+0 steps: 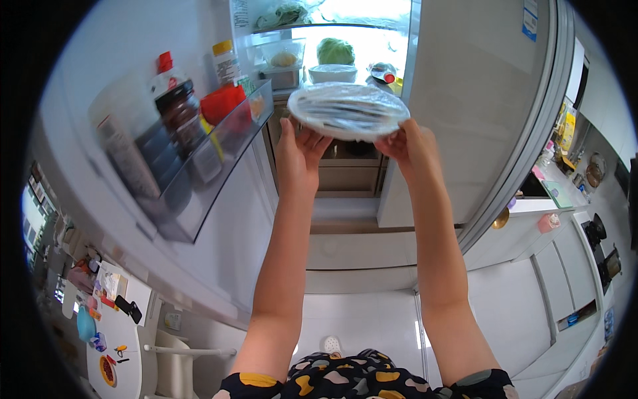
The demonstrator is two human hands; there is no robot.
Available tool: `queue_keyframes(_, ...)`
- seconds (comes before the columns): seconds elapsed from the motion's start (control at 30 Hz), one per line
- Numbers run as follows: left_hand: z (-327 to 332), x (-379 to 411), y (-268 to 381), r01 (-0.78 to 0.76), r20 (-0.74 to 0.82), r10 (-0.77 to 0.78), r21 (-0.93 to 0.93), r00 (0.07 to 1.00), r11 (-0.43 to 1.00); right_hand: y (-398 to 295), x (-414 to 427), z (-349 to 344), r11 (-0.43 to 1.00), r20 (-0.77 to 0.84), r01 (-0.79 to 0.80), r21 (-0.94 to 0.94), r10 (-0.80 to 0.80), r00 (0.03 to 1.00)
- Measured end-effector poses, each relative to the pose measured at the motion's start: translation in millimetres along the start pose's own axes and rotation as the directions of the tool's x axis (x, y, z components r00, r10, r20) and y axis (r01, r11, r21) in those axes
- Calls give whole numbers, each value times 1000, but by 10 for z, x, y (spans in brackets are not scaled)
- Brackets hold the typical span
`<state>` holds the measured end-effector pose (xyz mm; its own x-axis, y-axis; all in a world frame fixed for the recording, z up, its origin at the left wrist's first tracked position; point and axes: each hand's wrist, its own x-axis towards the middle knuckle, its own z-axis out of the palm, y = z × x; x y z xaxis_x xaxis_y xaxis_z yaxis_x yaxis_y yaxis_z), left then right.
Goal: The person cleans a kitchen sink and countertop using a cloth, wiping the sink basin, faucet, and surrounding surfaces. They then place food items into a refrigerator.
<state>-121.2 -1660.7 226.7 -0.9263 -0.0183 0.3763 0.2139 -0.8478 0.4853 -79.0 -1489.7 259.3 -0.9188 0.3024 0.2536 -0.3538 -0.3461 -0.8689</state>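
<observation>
Both my hands hold a white plate covered with clear plastic wrap (349,110) in front of the open refrigerator. My left hand (301,149) grips its left underside and rim, and my right hand (411,144) grips its right rim. The food under the wrap is too blurred to name. Behind the plate, on a lit shelf, are a green cabbage (336,51), a covered white bowl (333,74), stacked clear containers (283,57) and a bottle with a red cap (383,73) lying on its side.
At the left, the open refrigerator door carries a clear door bin (219,169) with jars, bottles and a red package. A closed door panel (463,99) stands at the right. Bagged greens (286,15) lie on the upper shelf; a white table (129,344) is at lower left.
</observation>
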Motion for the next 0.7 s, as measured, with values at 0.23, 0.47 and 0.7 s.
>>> queue_keyframes(0.23, -136, 1236, -495, -135, 34, 132, 387, 991, 912, 18, 1219, 337, 994, -85, 110, -5, -110, 990)
queue_keyframes(0.47, -113, 1955, -721, -219, 255, 339, 966, 906, -140, 155, 1979, 535, 987, -113, 161, 15, -159, 981)
queue_keyframes(0.7, -144, 2427, -884, -127, 252, 288, 912, 924, -390, 305, 2584, 627, 998, -134, 62, -26, -65, 989)
